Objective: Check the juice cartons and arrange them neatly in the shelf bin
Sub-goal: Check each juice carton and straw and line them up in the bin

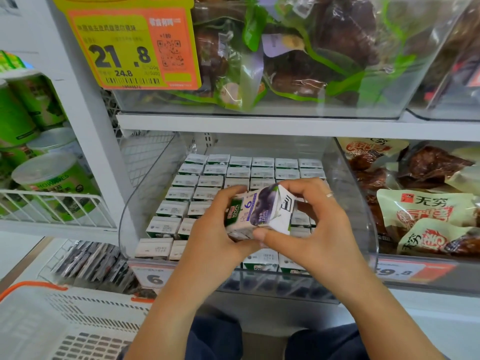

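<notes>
Upper left of the frame, a yellow and orange price tag (130, 45) reads 21.8. Right beside it, a clear tub (389, 105) holds green-edged snack bags (298, 53). Far left, green cans (49, 175) sit behind a white wire rack (57, 203). Right edge, beige snack packets (426, 211). Bottom left, a white basket (78, 320) with orange trim.

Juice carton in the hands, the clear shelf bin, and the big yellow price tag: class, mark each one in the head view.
Juice carton (255, 209), head view, on its printed purple front face.
Clear shelf bin (345, 178), head view, on its right side wall.
Yellow price tag (122, 51), head view, on the large printed digits.
</notes>
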